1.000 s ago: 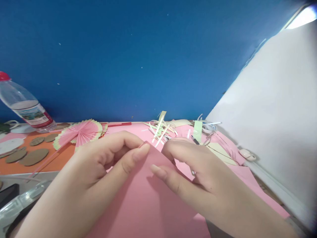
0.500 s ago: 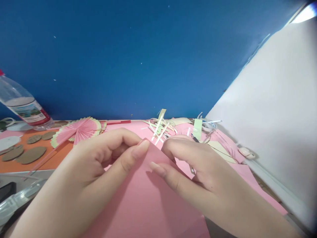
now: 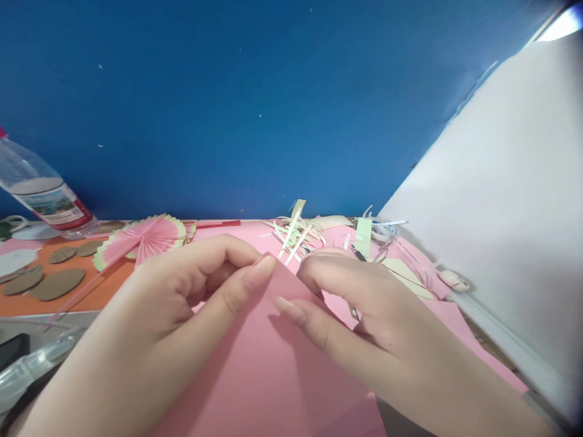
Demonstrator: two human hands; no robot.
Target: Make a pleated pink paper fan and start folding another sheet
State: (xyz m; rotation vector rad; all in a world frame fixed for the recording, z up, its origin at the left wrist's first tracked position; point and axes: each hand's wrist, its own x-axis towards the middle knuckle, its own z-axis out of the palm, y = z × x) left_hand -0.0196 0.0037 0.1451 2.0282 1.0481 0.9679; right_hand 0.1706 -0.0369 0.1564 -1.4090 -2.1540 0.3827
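A large sheet of pink paper rises between my two hands, with one corner at the top. My left hand pinches that corner between thumb and bent forefinger. On the sheet's right edge, my right hand has its thumb on the near face and its curled fingers behind. The tips of the right fingers are hidden by the paper. Beyond the hands lies a tangle of thin pale paper strips. A pleated pink fan with a green-yellow rim lies past my left hand.
At the left stand a water bottle and, on orange paper, several brown cardboard discs. A clear plastic object is near my left forearm. A blue wall closes the back, a white one the right.
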